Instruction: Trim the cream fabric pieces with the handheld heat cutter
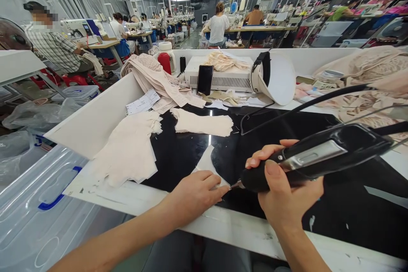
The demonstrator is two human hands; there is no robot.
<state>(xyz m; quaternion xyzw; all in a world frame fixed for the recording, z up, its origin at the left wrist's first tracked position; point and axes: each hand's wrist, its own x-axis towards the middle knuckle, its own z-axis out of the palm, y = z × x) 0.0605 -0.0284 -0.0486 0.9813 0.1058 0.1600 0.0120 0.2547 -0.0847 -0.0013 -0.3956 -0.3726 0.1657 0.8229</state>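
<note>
My right hand (287, 195) wraps round a black corded hand tool (318, 157) with a silver strip along its body. Its thin metal tip points left and reaches the edge of a small white fabric piece (206, 160). With fingers bent and close together, my left hand (199, 193) holds that piece against the black work surface (255, 136), hiding its near part. Left of it lies a stack of pale cut fabric (127, 148). Beyond, a second, narrower fabric stack (202, 122) lies crosswise.
A vented white box (219, 74) stands at the back, with a phone (205, 80) leaning on it and a white visor (280, 78) beside it. Tool cables (306, 104) arch over the right side. A clear bin (41, 221) stands lower left. People sit at sewing machines beyond.
</note>
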